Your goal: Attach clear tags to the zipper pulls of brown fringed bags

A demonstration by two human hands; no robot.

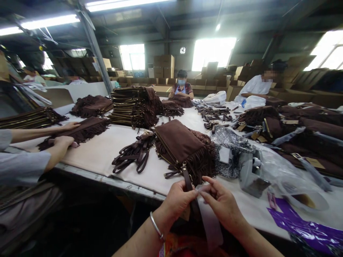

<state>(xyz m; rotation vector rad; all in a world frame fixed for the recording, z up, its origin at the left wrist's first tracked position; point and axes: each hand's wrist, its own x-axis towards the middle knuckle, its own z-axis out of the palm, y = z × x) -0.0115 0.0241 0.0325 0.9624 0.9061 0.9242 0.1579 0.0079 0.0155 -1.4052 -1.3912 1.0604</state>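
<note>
Right at the table's front edge, my left hand point(178, 200) is closed on a dark brown wrist strap point(188, 178) that hangs from a fringed brown pouch point(174, 141). My right hand point(221, 201) pinches a translucent white plastic strip point(211, 225) against the strap, and the strip dangles below the fingers. Part of a tan tag point(185, 214) shows under my left hand. The pouch rests on top of other fringed pouches, with its gold zipper edge facing left. A bunch of loose brown straps point(134, 153) lies to its left.
Tall stacks of pouches point(131, 107) stand farther back. A co-worker's hands point(64, 141) handle a fringed pouch at left. At right are a tape dispenser point(253, 175), clear plastic bags point(281, 171), a purple plastic sheet point(308, 225) and tagged pouches point(316, 142). Other people sit across the table.
</note>
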